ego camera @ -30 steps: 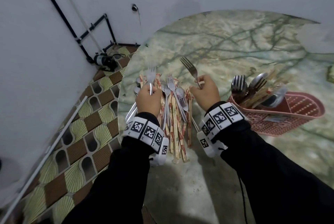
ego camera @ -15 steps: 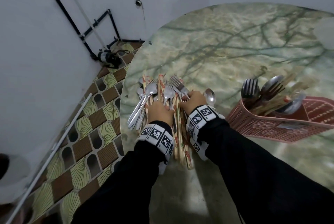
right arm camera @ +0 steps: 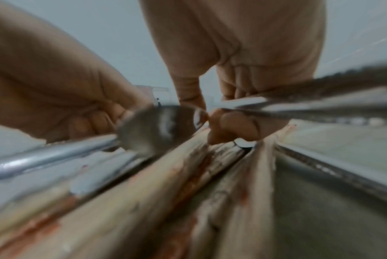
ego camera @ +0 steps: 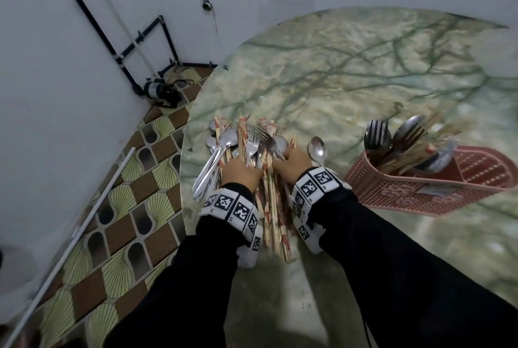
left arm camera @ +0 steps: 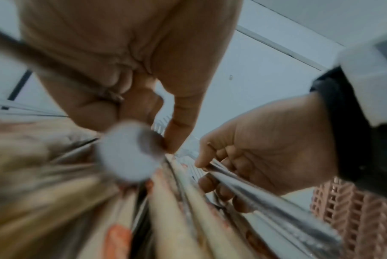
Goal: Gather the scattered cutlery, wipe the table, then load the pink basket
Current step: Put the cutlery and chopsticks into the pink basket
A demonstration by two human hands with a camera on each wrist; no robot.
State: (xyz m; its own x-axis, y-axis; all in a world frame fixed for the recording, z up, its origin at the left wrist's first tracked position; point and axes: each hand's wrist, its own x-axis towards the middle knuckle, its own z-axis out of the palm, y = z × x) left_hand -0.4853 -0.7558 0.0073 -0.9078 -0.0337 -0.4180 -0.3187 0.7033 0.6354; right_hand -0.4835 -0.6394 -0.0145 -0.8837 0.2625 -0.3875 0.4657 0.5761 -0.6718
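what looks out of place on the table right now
One spoon lies alone on the table, just right of the right hand, apart from the heap of chopsticks and cutlery. The pink basket sits tilted.

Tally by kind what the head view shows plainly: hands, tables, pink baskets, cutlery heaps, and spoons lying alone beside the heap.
Hands: 2 (left hand, right hand)
Table: 1
Pink basket: 1
Cutlery heap: 1
Lone spoon: 1
Total: 6
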